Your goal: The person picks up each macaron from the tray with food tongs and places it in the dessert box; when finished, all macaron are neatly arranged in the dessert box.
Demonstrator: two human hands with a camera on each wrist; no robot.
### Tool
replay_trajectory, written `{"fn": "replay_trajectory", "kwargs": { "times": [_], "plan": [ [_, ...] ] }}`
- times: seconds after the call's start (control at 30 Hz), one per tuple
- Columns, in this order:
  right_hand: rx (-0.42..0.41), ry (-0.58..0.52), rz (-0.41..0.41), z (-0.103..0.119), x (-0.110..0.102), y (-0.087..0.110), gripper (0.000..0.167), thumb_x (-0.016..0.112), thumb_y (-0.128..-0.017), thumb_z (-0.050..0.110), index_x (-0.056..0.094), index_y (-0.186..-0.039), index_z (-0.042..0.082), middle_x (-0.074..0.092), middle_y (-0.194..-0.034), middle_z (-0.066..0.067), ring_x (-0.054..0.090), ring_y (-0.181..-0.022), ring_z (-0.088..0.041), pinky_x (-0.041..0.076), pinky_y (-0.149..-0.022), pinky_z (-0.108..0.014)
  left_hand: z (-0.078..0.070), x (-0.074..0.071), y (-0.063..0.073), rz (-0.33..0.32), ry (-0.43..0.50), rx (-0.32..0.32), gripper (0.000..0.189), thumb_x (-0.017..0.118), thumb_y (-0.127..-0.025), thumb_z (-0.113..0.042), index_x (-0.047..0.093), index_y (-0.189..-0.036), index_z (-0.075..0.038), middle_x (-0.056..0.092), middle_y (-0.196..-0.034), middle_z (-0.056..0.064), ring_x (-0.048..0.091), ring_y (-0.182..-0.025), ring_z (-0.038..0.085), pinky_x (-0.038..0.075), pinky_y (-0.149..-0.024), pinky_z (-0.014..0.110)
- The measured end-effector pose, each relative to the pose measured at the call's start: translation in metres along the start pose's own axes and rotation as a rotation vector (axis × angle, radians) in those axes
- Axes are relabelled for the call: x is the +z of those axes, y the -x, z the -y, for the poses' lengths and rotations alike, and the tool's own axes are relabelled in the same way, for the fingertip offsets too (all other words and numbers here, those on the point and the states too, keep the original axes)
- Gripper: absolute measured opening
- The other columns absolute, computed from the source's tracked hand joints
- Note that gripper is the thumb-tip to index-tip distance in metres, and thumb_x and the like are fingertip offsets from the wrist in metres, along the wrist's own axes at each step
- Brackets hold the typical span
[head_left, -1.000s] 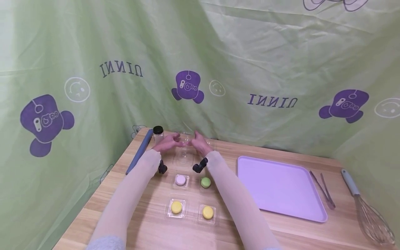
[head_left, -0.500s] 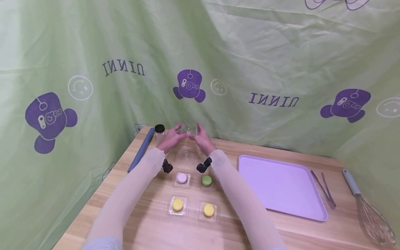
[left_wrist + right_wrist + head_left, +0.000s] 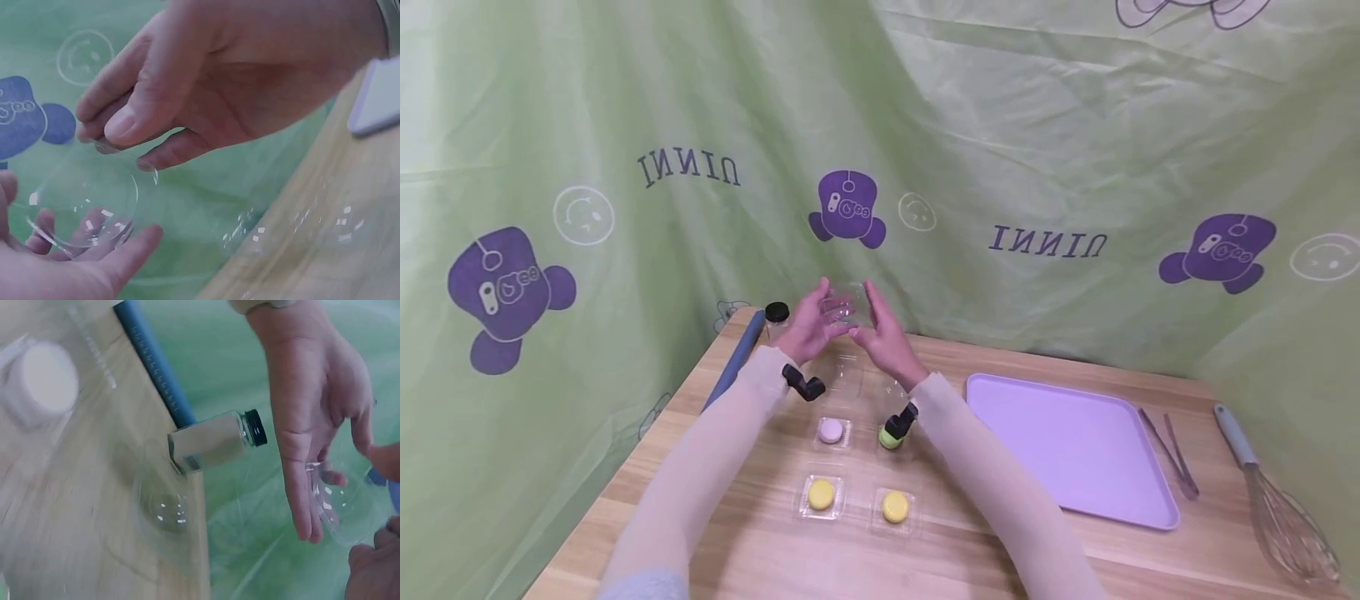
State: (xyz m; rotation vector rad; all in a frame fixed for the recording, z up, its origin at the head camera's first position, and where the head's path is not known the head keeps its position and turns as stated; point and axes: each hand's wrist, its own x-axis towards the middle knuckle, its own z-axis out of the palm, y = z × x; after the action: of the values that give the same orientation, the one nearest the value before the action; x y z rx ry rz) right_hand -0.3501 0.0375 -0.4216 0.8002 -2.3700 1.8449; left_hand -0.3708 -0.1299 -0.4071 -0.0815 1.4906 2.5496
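Observation:
Beyond the table's far edge, both hands hold up a small clear plastic container with a rounded dome [image 3: 87,194]. My left hand [image 3: 806,325] has its fingers behind it, showing through the plastic in the left wrist view. From the other side my right hand [image 3: 887,337] holds it, long fingers at its edge; the two thumbs come close together in the head view. Below the hands, more clear containers [image 3: 847,379] lie on the wood. Nearer me, clear square trays carry a pink macaron [image 3: 831,431], a green macaron [image 3: 890,438] and two yellow macarons [image 3: 821,495].
A black-lidded jar [image 3: 209,440] stands at the back left beside a blue rolling pin [image 3: 735,358]. To the right lie a purple tray [image 3: 1075,446], tongs [image 3: 1172,454] and a whisk [image 3: 1277,500]. A green curtain [image 3: 970,300] hangs behind the table.
Both hands have risen from the back of the table with the clear container between them, and have tilted it. The macarons stay where they were.

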Motion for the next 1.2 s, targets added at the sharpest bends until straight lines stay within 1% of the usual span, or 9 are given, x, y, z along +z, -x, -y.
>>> {"fn": "replay_trajectory", "kwargs": {
  "times": [0.17, 0.3, 0.47, 0.53, 0.63, 0.77, 0.87, 1.03, 1.2],
  "plan": [
    [-0.031, -0.156, -0.006, 0.012, -0.007, 0.009, 0.081, 0.061, -0.097, 0.004, 0.013, -0.163, 0.007, 0.015, -0.172, -0.009, 0.017, -0.159, -0.022, 0.018, -0.132, -0.036, -0.002, 0.003, 0.012, -0.014, -0.069, 0.071, 0.015, 0.04, -0.109, -0.032, 0.044, -0.109, -0.018, 0.04, -0.156, 0.025, 0.044, -0.144, 0.039, 0.041, -0.12, 0.052],
    [0.057, -0.397, -0.014, 0.019, -0.018, 0.008, 0.073, 0.055, -0.101, 0.013, 0.016, -0.161, 0.0, 0.018, -0.17, -0.018, 0.019, -0.159, -0.03, 0.018, -0.132, -0.04, 0.002, 0.009, 0.025, -0.014, -0.323, 0.345, 0.027, 0.051, -0.104, -0.022, 0.048, -0.126, -0.007, 0.043, -0.154, 0.023, 0.049, -0.139, 0.034, 0.046, -0.116, 0.047],
    [0.172, -0.701, 0.218, 0.009, -0.034, 0.009, 0.065, 0.038, -0.104, 0.015, 0.01, -0.157, -0.011, 0.009, -0.167, -0.03, 0.012, -0.157, -0.043, 0.01, -0.132, -0.05, 0.013, 0.012, 0.045, 0.037, -0.662, 0.748, 0.056, 0.064, -0.093, -0.008, 0.043, -0.145, 0.0, 0.032, -0.164, 0.013, 0.039, -0.149, 0.033, 0.042, -0.12, 0.053],
    [0.189, -0.751, 0.339, 0.004, -0.039, 0.012, 0.065, 0.039, -0.105, 0.015, 0.01, -0.156, -0.013, 0.008, -0.167, -0.031, 0.02, -0.156, -0.041, 0.013, -0.132, -0.049, 0.018, 0.014, 0.052, 0.087, -0.698, 0.841, 0.063, 0.065, -0.089, -0.004, 0.042, -0.147, 0.002, 0.028, -0.166, 0.013, 0.035, -0.15, 0.034, 0.041, -0.119, 0.056],
    [0.177, -0.769, 0.451, 0.0, -0.045, 0.015, 0.074, 0.053, -0.102, 0.019, 0.014, -0.154, -0.016, 0.013, -0.164, -0.035, 0.043, -0.148, -0.03, 0.029, -0.128, -0.041, 0.022, 0.018, 0.058, 0.141, -0.734, 0.92, 0.066, 0.067, -0.087, -0.003, 0.042, -0.148, 0.002, 0.026, -0.166, 0.014, 0.032, -0.152, 0.034, 0.039, -0.122, 0.053],
    [0.146, -0.729, 0.461, 0.001, -0.047, 0.017, 0.086, 0.071, -0.092, 0.023, 0.022, -0.15, -0.019, 0.022, -0.158, -0.04, 0.056, -0.138, -0.025, 0.045, -0.117, -0.031, 0.021, 0.023, 0.061, 0.158, -0.789, 0.928, 0.067, 0.067, -0.089, -0.013, 0.041, -0.15, -0.001, 0.027, -0.166, 0.015, 0.031, -0.153, 0.031, 0.038, -0.124, 0.048],
    [0.133, -0.591, 0.395, 0.005, -0.049, 0.019, 0.076, 0.069, -0.093, 0.021, 0.033, -0.149, -0.015, 0.034, -0.157, -0.036, 0.054, -0.139, -0.029, 0.046, -0.117, -0.033, 0.016, 0.023, 0.064, 0.181, -0.816, 0.861, 0.071, 0.067, -0.09, -0.017, 0.039, -0.153, -0.004, 0.026, -0.167, 0.014, 0.031, -0.153, 0.029, 0.035, -0.126, 0.044],
    [0.108, -0.23, 0.247, 0.014, -0.051, 0.025, 0.061, 0.065, -0.091, 0.019, 0.049, -0.148, 0.001, 0.053, -0.151, -0.02, 0.056, -0.137, -0.032, 0.048, -0.116, -0.041, 0.009, 0.013, 0.071, 0.202, -0.847, 0.634, 0.08, 0.07, -0.093, -0.026, 0.028, -0.16, -0.013, 0.024, -0.169, 0.006, 0.03, -0.155, 0.03, 0.03, -0.128, 0.042],
    [0.068, -0.07, 0.167, 0.02, -0.042, 0.037, 0.069, 0.076, -0.09, 0.019, 0.046, -0.151, 0.005, 0.052, -0.152, -0.015, 0.053, -0.141, -0.029, 0.047, -0.116, -0.036, 0.007, -0.008, 0.082, 0.203, -0.867, 0.417, 0.087, 0.073, -0.092, -0.036, 0.024, -0.162, -0.017, 0.028, -0.169, 0.003, 0.03, -0.155, 0.031, 0.027, -0.129, 0.045]
  ]
}}
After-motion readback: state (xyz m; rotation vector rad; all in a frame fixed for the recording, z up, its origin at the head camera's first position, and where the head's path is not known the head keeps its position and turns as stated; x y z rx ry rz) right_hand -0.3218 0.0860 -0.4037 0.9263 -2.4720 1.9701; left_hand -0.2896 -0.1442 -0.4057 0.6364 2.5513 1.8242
